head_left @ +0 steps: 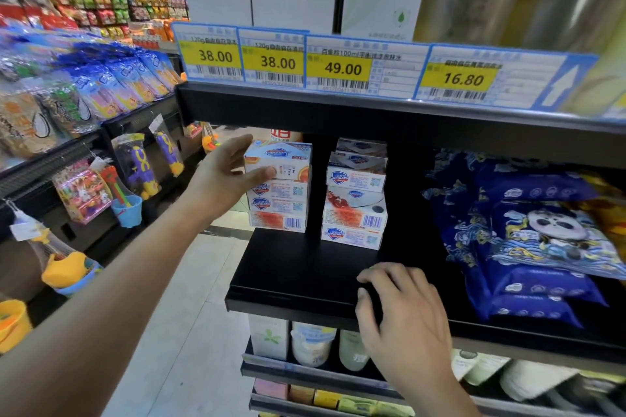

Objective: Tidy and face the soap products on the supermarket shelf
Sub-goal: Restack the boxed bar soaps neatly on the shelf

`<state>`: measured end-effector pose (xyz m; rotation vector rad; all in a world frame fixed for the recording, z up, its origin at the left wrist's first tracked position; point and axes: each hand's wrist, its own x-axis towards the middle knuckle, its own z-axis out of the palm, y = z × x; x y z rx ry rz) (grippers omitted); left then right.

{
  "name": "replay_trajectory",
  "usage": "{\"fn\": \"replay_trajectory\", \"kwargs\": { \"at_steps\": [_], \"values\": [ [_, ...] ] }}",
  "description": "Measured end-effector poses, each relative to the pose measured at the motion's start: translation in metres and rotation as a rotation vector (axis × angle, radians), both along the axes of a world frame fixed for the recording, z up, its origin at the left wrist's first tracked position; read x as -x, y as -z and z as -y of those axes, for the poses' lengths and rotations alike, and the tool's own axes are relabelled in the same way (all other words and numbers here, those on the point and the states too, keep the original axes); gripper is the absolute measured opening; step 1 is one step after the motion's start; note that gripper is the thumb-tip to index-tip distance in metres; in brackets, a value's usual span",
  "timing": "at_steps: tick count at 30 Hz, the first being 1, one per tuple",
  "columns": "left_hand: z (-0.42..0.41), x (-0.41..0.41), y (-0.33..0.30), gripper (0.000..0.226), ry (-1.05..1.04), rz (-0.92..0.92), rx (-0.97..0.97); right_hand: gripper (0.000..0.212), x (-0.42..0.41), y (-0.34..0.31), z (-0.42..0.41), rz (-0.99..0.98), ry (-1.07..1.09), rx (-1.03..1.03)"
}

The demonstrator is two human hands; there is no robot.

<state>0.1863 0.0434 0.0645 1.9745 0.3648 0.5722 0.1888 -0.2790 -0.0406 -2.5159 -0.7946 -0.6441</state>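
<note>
1. The left hand (227, 176) grips the top soap box (277, 159) of the left stack (278, 201), near the black shelf's (305, 267) left edge.
2. The right stack (355, 200) stands just beside it.
3. The right hand (403, 315) rests on the shelf's front edge.

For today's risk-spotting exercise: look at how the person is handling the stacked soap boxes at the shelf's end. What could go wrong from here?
1. The left hand grips only the top box of the left stack; tugging it could drag the boxes beneath off the shelf's open end.
2. The right stack looks uneven, its boxes skewed, so a knock might topple it.
3. The right hand rests on the shelf edge, too far away to steady either stack.
</note>
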Motion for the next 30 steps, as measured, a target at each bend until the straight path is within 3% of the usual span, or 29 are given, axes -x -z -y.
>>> {"fn": "replay_trajectory", "kwargs": {
  "at_steps": [3, 7, 10, 13, 16, 19, 24, 30],
  "values": [
    [0.01, 0.014, 0.003, 0.082, -0.114, 0.096, -0.075, 0.022, 0.001, -0.004, 0.001, -0.033, -0.015, -0.023],
    [0.051, 0.051, 0.023, 0.041, -0.206, 0.282, -0.341, 0.031, -0.005, -0.016, 0.001, -0.204, -0.063, -0.305],
    [0.092, 0.068, 0.05, 0.032, -0.11, 0.225, -0.509, 0.042, -0.02, -0.032, -0.003, -0.238, -0.096, -0.448],
    [0.114, 0.066, 0.078, 0.03, 0.004, 0.061, -0.538, 0.06, -0.045, -0.047, -0.013, -0.249, -0.108, -0.38],
    [0.12, 0.062, 0.092, 0.033, -0.029, -0.088, -0.67, 0.074, -0.067, -0.053, -0.026, -0.374, -0.099, -0.275],
    [0.118, 0.061, 0.095, 0.042, -0.037, -0.131, -0.716, 0.072, -0.078, -0.049, -0.036, -0.401, -0.1, -0.25],
    [0.116, 0.06, 0.092, 0.044, -0.024, -0.157, -0.712, 0.062, -0.08, -0.043, -0.04, -0.351, -0.107, -0.392],
    [0.117, 0.061, 0.09, 0.031, -0.012, -0.166, -0.664, 0.057, -0.072, -0.046, -0.029, -0.262, -0.071, -0.416]
  ]
}}
